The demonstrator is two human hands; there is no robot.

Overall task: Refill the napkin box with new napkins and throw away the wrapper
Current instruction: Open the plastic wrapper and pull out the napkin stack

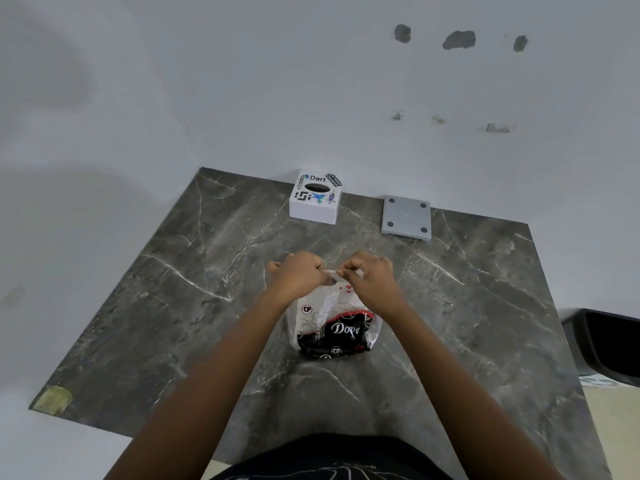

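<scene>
A plastic-wrapped napkin pack (334,327), white on top and black with "Dove" lettering below, stands on the dark marble table (173,289) in the middle. My left hand (299,275) and my right hand (372,277) both pinch the top edge of its wrapper, fists close together. The white napkin box (313,206), covered in stickers with a dark oval slot on top, sits at the table's far edge against the wall. Its grey base plate (407,218) with round feet lies apart, to the right of the box.
A black bin (609,344) stands off the table's right side. White walls close off the table at the back and left. A yellowish patch (53,398) marks the near left corner.
</scene>
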